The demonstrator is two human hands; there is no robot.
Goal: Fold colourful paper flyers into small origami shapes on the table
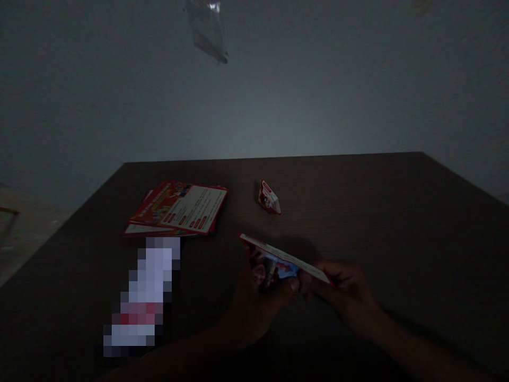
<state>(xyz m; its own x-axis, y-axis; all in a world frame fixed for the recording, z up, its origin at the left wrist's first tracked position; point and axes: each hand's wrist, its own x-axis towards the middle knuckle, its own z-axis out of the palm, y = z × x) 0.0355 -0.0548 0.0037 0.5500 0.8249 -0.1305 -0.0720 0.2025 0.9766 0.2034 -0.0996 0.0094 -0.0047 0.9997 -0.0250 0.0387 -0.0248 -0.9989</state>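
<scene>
Both hands hold one folded printed card (278, 265) above the table, with a red border, a pale upper edge and a colourful picture on the side towards me. My left hand (254, 305) is closed on its lower left part, the thumb lying over the picture. At its right end my right hand (345, 289) pinches the card, and the fingers behind it are partly hidden. Just beyond stands a small folded piece of card (269, 199), red and white. To the left lies a stack of red and cream printed cards (178, 207), slightly fanned.
The dark wooden table (358, 201) reaches back to a grey wall (318, 95). A pixelated pale oblong thing (143, 292) lies near the left forearm. On the wall, high up, hangs a clear plastic bag (209, 32). The scene is dim.
</scene>
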